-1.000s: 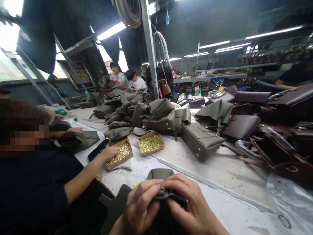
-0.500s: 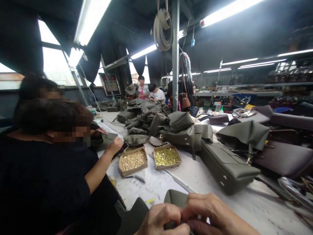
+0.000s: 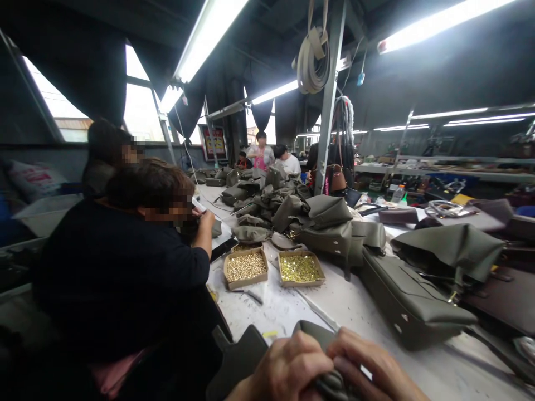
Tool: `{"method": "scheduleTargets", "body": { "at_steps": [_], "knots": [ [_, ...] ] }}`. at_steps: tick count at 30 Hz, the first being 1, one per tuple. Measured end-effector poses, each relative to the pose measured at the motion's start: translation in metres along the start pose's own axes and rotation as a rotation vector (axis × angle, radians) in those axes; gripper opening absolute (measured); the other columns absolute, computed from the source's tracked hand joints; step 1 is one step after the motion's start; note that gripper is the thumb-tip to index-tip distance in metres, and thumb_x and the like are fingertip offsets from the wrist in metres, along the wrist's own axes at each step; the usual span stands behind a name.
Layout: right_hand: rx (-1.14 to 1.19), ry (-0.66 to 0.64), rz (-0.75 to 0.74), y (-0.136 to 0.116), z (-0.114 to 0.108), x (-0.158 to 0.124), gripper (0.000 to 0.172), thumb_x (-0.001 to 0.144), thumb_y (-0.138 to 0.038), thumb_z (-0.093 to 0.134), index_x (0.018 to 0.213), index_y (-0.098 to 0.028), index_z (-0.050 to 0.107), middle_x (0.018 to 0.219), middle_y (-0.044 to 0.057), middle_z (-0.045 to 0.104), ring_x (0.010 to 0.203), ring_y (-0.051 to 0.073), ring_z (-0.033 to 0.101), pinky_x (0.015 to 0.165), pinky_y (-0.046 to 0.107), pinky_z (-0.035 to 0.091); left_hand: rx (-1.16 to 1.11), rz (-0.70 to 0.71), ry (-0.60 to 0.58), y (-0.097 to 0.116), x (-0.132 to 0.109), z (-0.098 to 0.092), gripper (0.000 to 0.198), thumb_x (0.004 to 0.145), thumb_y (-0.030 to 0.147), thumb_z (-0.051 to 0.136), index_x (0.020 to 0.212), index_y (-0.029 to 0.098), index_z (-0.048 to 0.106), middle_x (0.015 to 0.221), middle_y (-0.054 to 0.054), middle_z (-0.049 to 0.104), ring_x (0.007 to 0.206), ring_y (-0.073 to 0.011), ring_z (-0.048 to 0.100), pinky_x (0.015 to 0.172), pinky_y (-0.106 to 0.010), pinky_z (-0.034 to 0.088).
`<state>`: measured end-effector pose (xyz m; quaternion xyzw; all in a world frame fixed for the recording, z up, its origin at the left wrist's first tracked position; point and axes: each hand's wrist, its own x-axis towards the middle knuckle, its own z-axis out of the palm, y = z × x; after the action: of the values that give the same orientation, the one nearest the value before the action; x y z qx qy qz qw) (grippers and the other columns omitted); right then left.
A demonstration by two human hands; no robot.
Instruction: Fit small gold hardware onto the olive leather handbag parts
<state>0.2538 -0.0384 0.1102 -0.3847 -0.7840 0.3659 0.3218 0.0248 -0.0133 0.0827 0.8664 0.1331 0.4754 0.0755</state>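
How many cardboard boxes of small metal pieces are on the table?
2. One box with paler pieces sits beside the co-worker's arm; one box with yellower pieces sits just right of it. Others may be hidden behind the bags.

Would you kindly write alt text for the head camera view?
Two bare hands, left hand and right hand, pinch an olive leather piece at a white worktable. Beyond stand two trays of brass fittings, piled olive bags and a seated co-worker.
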Motion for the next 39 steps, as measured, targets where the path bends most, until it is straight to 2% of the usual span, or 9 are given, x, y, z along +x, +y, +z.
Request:
{"method": "scheduleTargets", "body": {
  "at_steps": [6, 9, 17, 25, 28, 31, 34, 36, 39],
  "knots": [
    [0.076, 0.469, 0.120, -0.004, 0.001, -0.013, 0.039, 0.098, -0.057, 0.055, 0.118, -0.026, 0.068, 0.117, 0.009, 0.072, 0.109, 0.025, 0.068, 0.090, 0.033, 0.055, -0.077, -0.539, 0.230, -0.009, 0.021, -0.033, 0.020, 0.096, 0.020, 0.058, 0.115, 0.023, 0.062, 0.115, -0.006, 0.074, 0.110, -0.0205, 0.070, 0.099, -0.035, 0.056],
    [0.138, 0.540, 0.197, -0.005, 0.009, -0.022, 0.046, 0.094, -0.060, 0.059, 0.121, -0.023, 0.067, 0.119, 0.013, 0.071, 0.111, 0.028, 0.068, 0.092, 0.040, 0.056, -0.105, -0.686, 0.435, -0.021, 0.035, -0.047, 0.019, 0.095, 0.027, 0.063, 0.112, 0.020, 0.063, 0.113, -0.008, 0.075, 0.105, -0.0210, 0.071, 0.099, -0.036, 0.055],
    [0.315, 0.411, 0.172, -0.015, 0.045, -0.030, 0.079, 0.083, -0.057, 0.076, 0.151, -0.028, 0.047, 0.153, 0.011, 0.052, 0.141, 0.033, 0.048, 0.118, 0.054, 0.035, 0.010, -0.662, 0.528, -0.025, 0.056, -0.047, 0.020, 0.091, 0.026, 0.066, 0.109, 0.017, 0.066, 0.108, -0.008, 0.075, 0.103, -0.0221, 0.071, 0.097, -0.036, 0.054],
    [0.699, 0.921, 0.353, 0.030, 0.074, -0.010, 0.058, 0.091, -0.065, 0.058, 0.120, -0.018, 0.074, 0.129, 0.009, 0.072, 0.129, 0.034, 0.060, 0.110, 0.047, 0.046, 0.021, -0.457, 0.282, -0.011, 0.081, -0.036, 0.036, 0.086, 0.010, 0.060, 0.121, 0.019, 0.063, 0.135, -0.011, 0.065, 0.128, -0.0256, 0.061, 0.116, -0.045, 0.045],
    [0.689, 1.001, 0.398, 0.044, 0.082, -0.009, 0.058, 0.089, -0.066, 0.059, 0.116, -0.018, 0.076, 0.126, 0.007, 0.074, 0.128, 0.032, 0.061, 0.111, 0.045, 0.045, 0.092, -0.359, 0.325, 0.012, 0.062, -0.045, 0.040, 0.087, 0.012, 0.062, 0.126, 0.021, 0.061, 0.143, -0.011, 0.059, 0.136, -0.0284, 0.054, 0.119, -0.050, 0.041],
    [0.748, 0.994, 0.389, 0.049, 0.081, -0.009, 0.057, 0.090, -0.065, 0.060, 0.117, -0.017, 0.076, 0.127, 0.008, 0.074, 0.128, 0.032, 0.061, 0.114, 0.046, 0.042, 0.132, -0.221, 0.449, 0.045, 0.015, -0.050, 0.031, 0.090, 0.010, 0.058, 0.118, 0.023, 0.064, 0.119, -0.007, 0.068, 0.109, -0.0221, 0.068, 0.097, -0.039, 0.058],
    [0.866, 1.009, 0.378, 0.049, 0.077, -0.010, 0.055, 0.089, -0.061, 0.061, 0.119, -0.017, 0.075, 0.129, 0.008, 0.072, 0.130, 0.032, 0.059, 0.116, 0.047, 0.040, 0.166, -0.213, 0.215, 0.068, -0.037, -0.045, 0.020, 0.094, 0.013, 0.052, 0.099, 0.021, 0.069, 0.081, -0.002, 0.071, 0.073, -0.0159, 0.069, 0.078, -0.029, 0.061],
    [0.930, 1.043, 0.392, 0.050, 0.075, -0.012, 0.054, 0.089, -0.060, 0.062, 0.120, -0.017, 0.075, 0.132, 0.008, 0.071, 0.132, 0.032, 0.058, 0.115, 0.046, 0.043, 0.099, -0.353, 0.006, 0.070, -0.062, -0.039, 0.016, 0.095, 0.023, 0.055, 0.087, 0.021, 0.069, 0.069, 0.000, 0.067, 0.061, -0.0151, 0.067, 0.066, -0.025, 0.059],
    [0.922, 1.045, 0.384, 0.052, 0.076, -0.017, 0.055, 0.091, -0.060, 0.058, 0.122, -0.017, 0.074, 0.132, 0.009, 0.071, 0.132, 0.032, 0.058, 0.111, 0.046, 0.047, 0.007, -0.769, 0.008, 0.056, -0.080, -0.035, 0.024, 0.094, 0.042, 0.060, 0.095, 0.020, 0.071, 0.078, -0.003, 0.073, 0.068, -0.0187, 0.073, 0.062, -0.024, 0.061]
  ]
}}
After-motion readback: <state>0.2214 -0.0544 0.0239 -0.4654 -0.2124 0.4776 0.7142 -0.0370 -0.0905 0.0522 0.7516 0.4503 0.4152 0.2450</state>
